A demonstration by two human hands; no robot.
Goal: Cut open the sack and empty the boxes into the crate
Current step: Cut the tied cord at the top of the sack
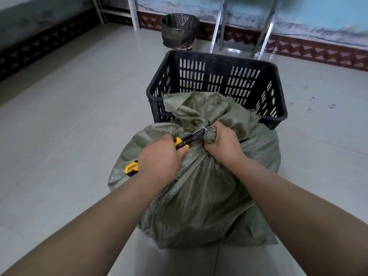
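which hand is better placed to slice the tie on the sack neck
Left. The left hand already holds the yellow and black utility knife, its blade end at the white tie on the green woven sack. The right hand is occupied gripping the bunched neck.

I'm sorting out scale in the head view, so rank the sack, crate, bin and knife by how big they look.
1. Sack, though it sits nearest the camera
2. Crate
3. Bin, farthest away
4. Knife, partly hidden by the left hand

The left hand (159, 156) hides the knife (184, 141) handle's middle; the tied sack (199, 186) conceals its contents.
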